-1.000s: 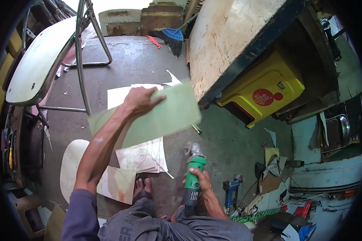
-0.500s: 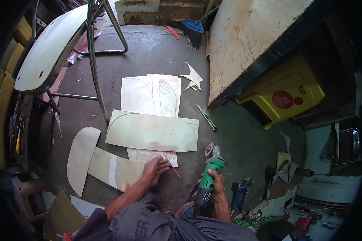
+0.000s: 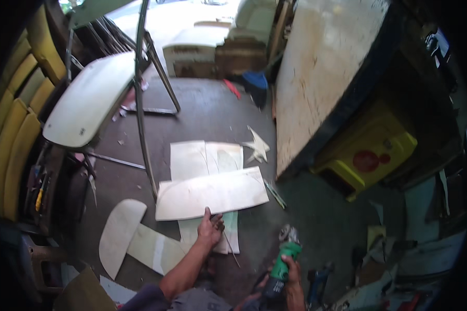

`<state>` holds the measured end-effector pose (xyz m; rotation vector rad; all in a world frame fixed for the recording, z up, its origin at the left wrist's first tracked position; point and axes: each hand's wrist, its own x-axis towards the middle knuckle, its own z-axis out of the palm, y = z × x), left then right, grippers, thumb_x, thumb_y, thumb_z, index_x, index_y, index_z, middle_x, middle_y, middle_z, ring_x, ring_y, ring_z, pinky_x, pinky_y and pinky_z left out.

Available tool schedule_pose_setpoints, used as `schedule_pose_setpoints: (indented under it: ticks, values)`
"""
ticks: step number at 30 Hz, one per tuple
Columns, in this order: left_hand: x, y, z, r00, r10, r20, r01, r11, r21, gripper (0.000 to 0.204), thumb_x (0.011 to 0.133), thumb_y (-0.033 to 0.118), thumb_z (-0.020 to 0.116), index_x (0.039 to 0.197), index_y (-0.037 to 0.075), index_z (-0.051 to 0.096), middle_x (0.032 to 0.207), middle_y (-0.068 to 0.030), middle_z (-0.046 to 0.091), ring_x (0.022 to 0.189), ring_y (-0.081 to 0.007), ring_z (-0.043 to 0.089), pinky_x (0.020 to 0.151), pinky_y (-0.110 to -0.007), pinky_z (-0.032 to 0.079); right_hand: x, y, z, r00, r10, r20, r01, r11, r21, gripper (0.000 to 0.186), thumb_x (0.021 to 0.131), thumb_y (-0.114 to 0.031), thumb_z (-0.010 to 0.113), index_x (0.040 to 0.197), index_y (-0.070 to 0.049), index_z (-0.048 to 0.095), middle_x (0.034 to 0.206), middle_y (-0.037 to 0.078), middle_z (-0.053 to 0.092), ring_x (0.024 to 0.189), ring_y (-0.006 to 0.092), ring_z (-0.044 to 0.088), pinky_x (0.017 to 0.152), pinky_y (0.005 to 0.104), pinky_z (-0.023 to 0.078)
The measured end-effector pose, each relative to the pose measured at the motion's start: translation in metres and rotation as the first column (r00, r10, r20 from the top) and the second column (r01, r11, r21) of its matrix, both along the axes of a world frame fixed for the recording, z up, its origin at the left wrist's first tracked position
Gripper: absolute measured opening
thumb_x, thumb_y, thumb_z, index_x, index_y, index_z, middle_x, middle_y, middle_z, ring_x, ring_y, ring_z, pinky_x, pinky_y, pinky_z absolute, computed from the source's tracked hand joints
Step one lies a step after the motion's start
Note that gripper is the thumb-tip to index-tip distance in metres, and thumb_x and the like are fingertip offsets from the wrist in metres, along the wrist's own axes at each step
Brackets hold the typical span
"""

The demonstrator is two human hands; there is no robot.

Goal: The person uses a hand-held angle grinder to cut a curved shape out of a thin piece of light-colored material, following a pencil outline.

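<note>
My left hand (image 3: pixel 210 231) has its thumb on the near edge of a pale, thin board (image 3: pixel 213 194), the fingers curled beneath it. A curved line is marked on this board. Under it lie several whitish sheets (image 3: pixel 187 155) on the dark floor. My right hand (image 3: pixel 293 274) is wrapped round the body of a green angle grinder (image 3: pixel 281 269), its disc end pointing away from me. To the left are a half-round pale piece (image 3: pixel 120 233) and a board with a white stripe (image 3: pixel 153 251). Beyond the grinder rests a utility knife (image 3: pixel 276 194).
A metal-framed chair with a white seat (image 3: pixel 91 98) stands far left, one leg close to the board. At right are a large wooden panel (image 3: pixel 327 67) and a yellow plastic box (image 3: pixel 368 150). Pointed offcuts (image 3: pixel 257 145) and a blue tool (image 3: pixel 319 285) lie on the floor.
My left hand has moved forward and taken hold of the board's near edge. The board has turned, its right end swinging away. The grinder stays in my right hand. The view has tipped upward.
</note>
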<state>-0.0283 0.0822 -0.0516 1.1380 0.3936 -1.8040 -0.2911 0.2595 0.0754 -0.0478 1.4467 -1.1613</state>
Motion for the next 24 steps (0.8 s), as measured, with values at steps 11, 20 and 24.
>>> schedule_pose_setpoints:
  ticks: [11,20,24]
  values:
    - [0.02,-0.026,0.009,0.978,0.06,0.198,0.012,0.939,-0.343,0.036,0.103,0.026,0.052,0.133,0.005,0.047,0.13,-0.0158,0.057,0.115,-0.0338,0.06,0.095,-0.06,0.05,0.003,-0.003,0.002,1.0,-0.012,0.025,0.013,1.0,-0.021,0.039,0.081,-0.023,0.07,0.105,0.004,0.056,0.08,0.017,0.065,0.061,0.0326,0.07,0.056,0.0442,0.061]
    - [-0.012,0.028,0.019,0.982,-0.181,-0.049,0.165,0.96,-0.226,0.058,0.096,0.022,0.066,0.146,0.006,0.041,0.146,-0.0127,0.048,0.136,-0.033,0.044,0.115,-0.052,0.034,-0.002,0.008,-0.011,0.873,0.046,0.485,0.068,0.974,-0.216,0.048,0.086,-0.032,0.067,0.12,-0.003,0.051,0.093,0.013,0.065,0.076,0.0285,0.069,0.068,0.0427,0.059]
    - [-0.016,0.024,0.019,0.957,-0.262,-0.121,0.231,0.947,-0.225,0.055,0.094,0.012,0.066,0.143,0.003,0.042,0.142,-0.0162,0.052,0.132,-0.0351,0.049,0.115,-0.056,0.037,0.0,0.005,0.016,0.831,0.193,0.522,0.088,0.881,-0.465,0.057,0.085,-0.031,0.065,0.128,0.001,0.047,0.098,0.016,0.064,0.079,0.0306,0.07,0.072,0.0451,0.059]
